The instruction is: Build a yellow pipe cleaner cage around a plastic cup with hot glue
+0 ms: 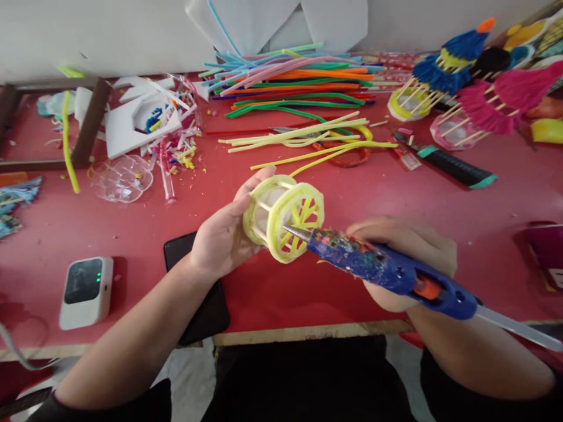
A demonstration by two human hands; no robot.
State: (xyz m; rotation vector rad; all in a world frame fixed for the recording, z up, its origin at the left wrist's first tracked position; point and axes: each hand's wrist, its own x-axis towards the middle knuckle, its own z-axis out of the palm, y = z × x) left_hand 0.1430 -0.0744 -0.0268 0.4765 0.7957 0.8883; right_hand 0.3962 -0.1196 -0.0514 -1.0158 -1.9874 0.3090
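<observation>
My left hand (pixel 222 234) is wrapped round a small yellow spool-shaped frame (pixel 284 214), two pipe-cleaner rings joined by thin sticks, held above the red table (pixel 132 234). My right hand (pixel 404 258) grips a blue glue gun (pixel 391 272) smeared with old glue. Its metal nozzle touches the near ring of the frame. A clear glue stick pokes out of the gun's back end toward the lower right.
A pile of coloured pipe cleaners (pixel 299 82) lies at the back, with yellow ones (pixel 303 138) nearer. Finished tasselled frames (pixel 461 76) stand at the back right. A black phone (pixel 202 293) and a white device (pixel 85 290) lie near the front edge. White foam scraps (pixel 141 120) sit at the left.
</observation>
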